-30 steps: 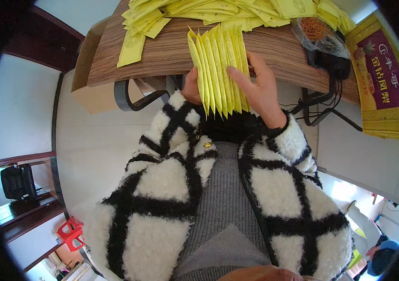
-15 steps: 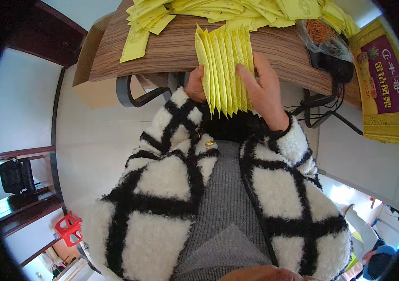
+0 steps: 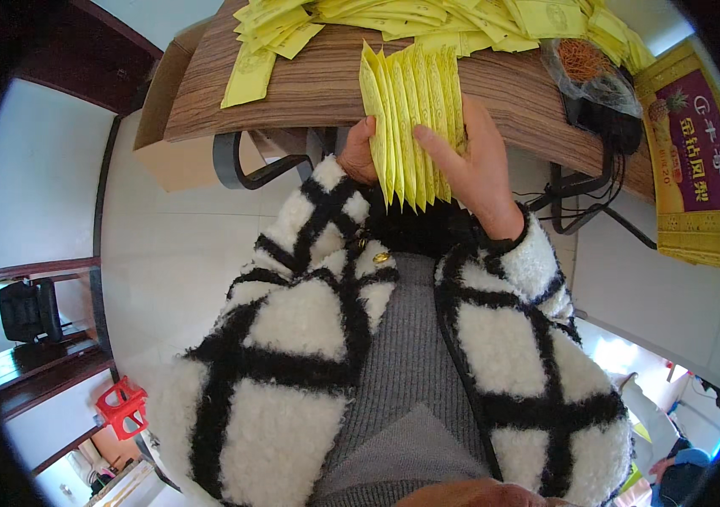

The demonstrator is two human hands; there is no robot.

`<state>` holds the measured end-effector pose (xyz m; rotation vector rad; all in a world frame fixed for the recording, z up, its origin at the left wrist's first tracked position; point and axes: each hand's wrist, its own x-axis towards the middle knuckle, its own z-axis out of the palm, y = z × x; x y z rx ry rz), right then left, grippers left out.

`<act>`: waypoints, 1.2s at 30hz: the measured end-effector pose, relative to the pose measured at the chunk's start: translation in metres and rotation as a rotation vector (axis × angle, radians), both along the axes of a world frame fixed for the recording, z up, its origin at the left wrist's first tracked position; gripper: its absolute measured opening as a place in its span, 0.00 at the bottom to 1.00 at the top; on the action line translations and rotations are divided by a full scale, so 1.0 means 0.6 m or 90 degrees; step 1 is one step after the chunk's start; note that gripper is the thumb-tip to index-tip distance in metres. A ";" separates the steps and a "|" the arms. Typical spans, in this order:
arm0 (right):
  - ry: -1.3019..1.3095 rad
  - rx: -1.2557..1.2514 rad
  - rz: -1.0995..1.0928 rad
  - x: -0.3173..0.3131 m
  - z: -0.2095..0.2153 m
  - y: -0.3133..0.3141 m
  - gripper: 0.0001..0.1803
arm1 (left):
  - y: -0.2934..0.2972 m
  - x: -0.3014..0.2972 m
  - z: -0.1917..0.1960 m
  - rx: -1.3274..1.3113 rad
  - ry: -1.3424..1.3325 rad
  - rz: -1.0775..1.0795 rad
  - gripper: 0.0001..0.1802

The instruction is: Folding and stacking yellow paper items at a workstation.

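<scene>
A fanned stack of several flat yellow packets [image 3: 402, 127] is held upright between my hands, over the near edge of the table. My left hand [image 3: 359, 152] grips the stack along its left side, its fingers mostly hidden behind the packets. On the right side, my right hand [image 3: 478, 165] is closed round the stack, with the thumb lying across the front packets and the other fingers behind. More yellow packets [image 3: 410, 15] lie heaped along the far part of the table, and one packet [image 3: 250, 76] sticks out toward me on the left.
The wood-grain table [image 3: 317, 84] has dark metal legs [image 3: 246, 173]. At its right are a clear bag of orange rubber bands [image 3: 581, 61] and a yellow and purple carton [image 3: 698, 152]. A cardboard box [image 3: 178, 160] stands left of the table; a red stool [image 3: 123, 407] is farther left.
My right thumb has moved left across the front of the packets. The stack is still in both hands, and the whole view has shifted slightly.
</scene>
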<state>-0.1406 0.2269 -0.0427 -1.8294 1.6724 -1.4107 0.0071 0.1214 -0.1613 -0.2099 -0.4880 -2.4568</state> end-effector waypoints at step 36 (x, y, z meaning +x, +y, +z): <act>0.085 0.022 -0.151 -0.223 -0.013 0.000 0.18 | -0.039 -0.010 0.099 0.073 -0.136 0.119 0.29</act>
